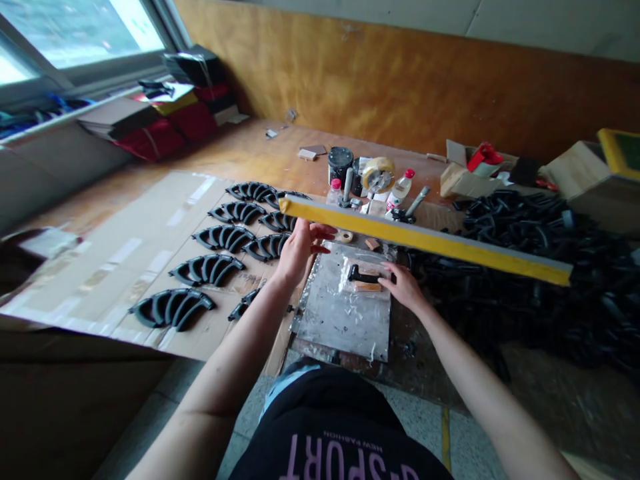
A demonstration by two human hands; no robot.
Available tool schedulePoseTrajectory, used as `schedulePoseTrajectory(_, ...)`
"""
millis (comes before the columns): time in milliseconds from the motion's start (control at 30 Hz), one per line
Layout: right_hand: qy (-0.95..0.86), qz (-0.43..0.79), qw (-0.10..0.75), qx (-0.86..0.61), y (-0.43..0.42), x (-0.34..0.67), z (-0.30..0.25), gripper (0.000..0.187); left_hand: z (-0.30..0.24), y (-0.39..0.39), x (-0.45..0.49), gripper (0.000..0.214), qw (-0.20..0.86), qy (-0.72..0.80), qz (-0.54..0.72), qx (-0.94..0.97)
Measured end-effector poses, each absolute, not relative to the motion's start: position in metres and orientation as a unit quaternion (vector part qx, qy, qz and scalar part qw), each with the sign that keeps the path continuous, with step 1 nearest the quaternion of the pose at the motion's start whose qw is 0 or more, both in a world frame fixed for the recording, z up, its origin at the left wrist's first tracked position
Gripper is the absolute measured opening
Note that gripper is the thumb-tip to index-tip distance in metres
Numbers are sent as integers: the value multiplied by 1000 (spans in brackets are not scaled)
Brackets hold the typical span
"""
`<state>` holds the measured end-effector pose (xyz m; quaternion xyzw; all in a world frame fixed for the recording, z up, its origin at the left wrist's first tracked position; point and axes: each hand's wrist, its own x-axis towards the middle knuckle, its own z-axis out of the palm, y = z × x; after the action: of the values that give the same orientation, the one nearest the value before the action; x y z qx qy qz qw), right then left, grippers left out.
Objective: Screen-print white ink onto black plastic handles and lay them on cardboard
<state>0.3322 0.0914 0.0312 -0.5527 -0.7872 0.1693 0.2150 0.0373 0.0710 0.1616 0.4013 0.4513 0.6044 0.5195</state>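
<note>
My left hand point(298, 252) is raised over the left side of a grey metal plate point(345, 320). Its fingers point right and stand apart from the thumb, holding nothing that I can see. Just above it runs a long bar with a yellow face point(420, 239); whether the hand touches the bar, I cannot tell. On the plate, a short black plastic handle-like piece point(364, 275) lies in a small holder with tan blocks point(367, 287) and clear film. My right hand point(403, 285) has its fingertips on the right end of that black piece.
To the left, fan-shaped groups of curved black pieces point(173, 309) lie on cardboard point(115, 257). A large heap of black parts point(530, 267) fills the right. Behind the bar stand a black tub point(340, 163), a tape roll point(379, 175) and a red-capped bottle point(400, 191).
</note>
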Motion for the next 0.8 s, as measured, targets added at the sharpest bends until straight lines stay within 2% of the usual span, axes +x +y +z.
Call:
schedulePoseTrajectory(67,-819,158,192,-517,81,317,21,38,160,71,41,57,515,467,602,393)
schedulePoseTrajectory(167,-833,145,171,-506,77,307,25,19,141,47,47,58,524,505,577,372)
schedulePoseTrajectory(300,-857,155,199,-449,61,278,51,14,99,-10,63,65,669,533,392,340)
schedulePoseTrajectory(367,-886,152,200,-390,43,247,61,16,80,-33,68,66,683,543,399,280)
schedulePoseTrajectory(467,-921,162,180,-304,19,189,64,19,52,-56,52,58,591,602,500,195)
schedulePoseTrajectory(567,-932,197,160,-260,15,135,49,24,21,-79,5,56,493,675,526,155)
schedulePoseTrajectory(667,-931,222,106,-269,25,92,23,29,-12,-109,-54,57,426,775,451,123)
schedulePoseTrajectory(800,-922,227,-5,-313,31,52,-7,35,-44,-131,-107,55,431,839,306,126)
